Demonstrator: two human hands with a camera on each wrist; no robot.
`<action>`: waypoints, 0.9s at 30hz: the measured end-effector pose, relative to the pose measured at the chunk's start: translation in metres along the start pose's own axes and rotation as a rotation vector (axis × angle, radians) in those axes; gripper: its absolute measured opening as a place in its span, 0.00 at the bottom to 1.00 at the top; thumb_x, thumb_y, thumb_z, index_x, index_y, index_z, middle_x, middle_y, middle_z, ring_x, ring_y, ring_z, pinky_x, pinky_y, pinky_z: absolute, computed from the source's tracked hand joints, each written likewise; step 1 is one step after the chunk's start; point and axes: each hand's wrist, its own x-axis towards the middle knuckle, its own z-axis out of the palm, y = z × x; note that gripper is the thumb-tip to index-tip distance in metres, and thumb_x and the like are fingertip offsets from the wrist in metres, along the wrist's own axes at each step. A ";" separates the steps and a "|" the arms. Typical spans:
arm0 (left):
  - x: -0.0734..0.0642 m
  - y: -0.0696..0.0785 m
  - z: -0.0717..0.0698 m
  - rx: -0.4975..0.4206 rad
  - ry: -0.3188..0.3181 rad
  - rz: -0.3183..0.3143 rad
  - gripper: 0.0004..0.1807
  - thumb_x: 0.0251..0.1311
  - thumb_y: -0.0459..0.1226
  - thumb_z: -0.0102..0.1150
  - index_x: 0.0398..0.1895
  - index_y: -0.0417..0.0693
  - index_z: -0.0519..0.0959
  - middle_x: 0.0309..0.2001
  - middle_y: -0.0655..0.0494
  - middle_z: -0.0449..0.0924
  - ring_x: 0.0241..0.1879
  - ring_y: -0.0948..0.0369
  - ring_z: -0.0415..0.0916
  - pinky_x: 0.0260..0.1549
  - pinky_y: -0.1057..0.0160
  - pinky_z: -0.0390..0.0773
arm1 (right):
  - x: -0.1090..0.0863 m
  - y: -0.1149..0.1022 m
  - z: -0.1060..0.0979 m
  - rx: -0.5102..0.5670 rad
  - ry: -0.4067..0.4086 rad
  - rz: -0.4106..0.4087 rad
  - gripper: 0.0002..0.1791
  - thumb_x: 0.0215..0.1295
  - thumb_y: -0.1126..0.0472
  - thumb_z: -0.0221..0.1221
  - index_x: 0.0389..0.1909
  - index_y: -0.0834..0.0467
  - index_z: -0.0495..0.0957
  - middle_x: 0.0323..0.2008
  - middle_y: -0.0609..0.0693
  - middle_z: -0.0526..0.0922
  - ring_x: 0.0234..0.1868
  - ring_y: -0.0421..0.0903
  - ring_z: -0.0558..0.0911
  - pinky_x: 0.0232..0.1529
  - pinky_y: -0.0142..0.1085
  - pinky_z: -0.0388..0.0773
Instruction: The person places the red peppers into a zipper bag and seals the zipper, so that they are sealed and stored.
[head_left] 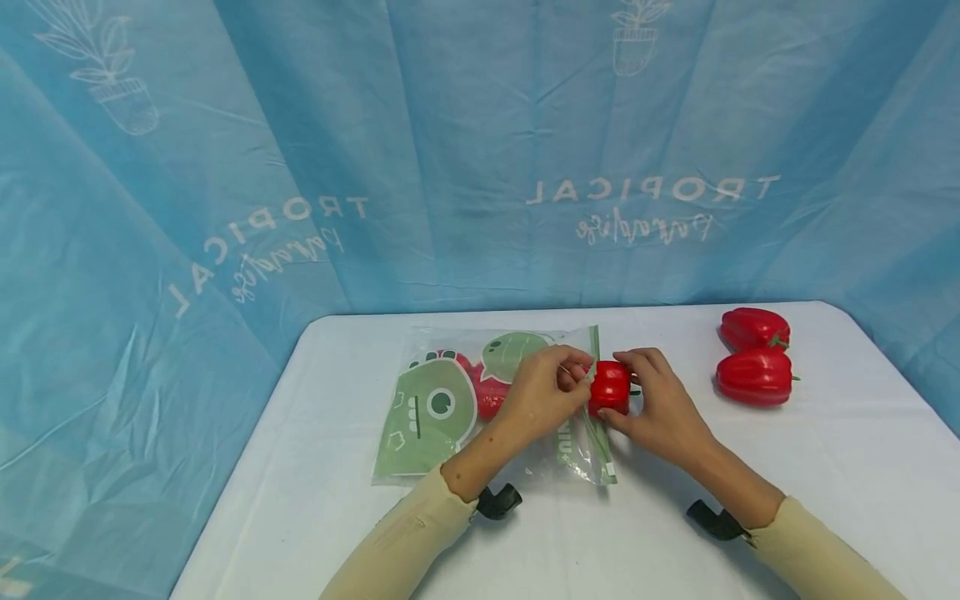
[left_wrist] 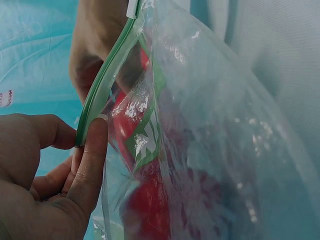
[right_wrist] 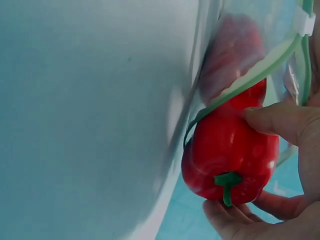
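A clear zip bag [head_left: 525, 467] printed with green cartoon figures lies on the table, its green-edged mouth facing right. My left hand [head_left: 546, 387] pinches the upper lip of that mouth between thumb and finger, as the left wrist view shows at the green zip strip [left_wrist: 102, 80]. In my right hand [head_left: 663, 408] is a red bell pepper [right_wrist: 232, 150] with a green stem, gripped by thumb and fingers, its far end inside the bag's mouth. Another red pepper [right_wrist: 235, 55] shows through the plastic, deeper in the bag.
Two more red bell peppers [head_left: 753, 377] lie side by side at the table's right. The white table [head_left: 300, 517] ends at a blue printed curtain [head_left: 480, 150] behind and to the left. A white zip slider [right_wrist: 304, 21] sits on the bag's strip.
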 end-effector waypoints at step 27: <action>0.003 -0.001 -0.001 0.009 0.023 0.060 0.14 0.62 0.28 0.67 0.51 0.41 0.85 0.36 0.56 0.83 0.30 0.70 0.76 0.31 0.74 0.80 | 0.031 -0.006 0.030 0.140 -0.062 0.007 0.32 0.51 0.69 0.74 0.59 0.66 0.76 0.56 0.60 0.77 0.60 0.59 0.80 0.61 0.54 0.82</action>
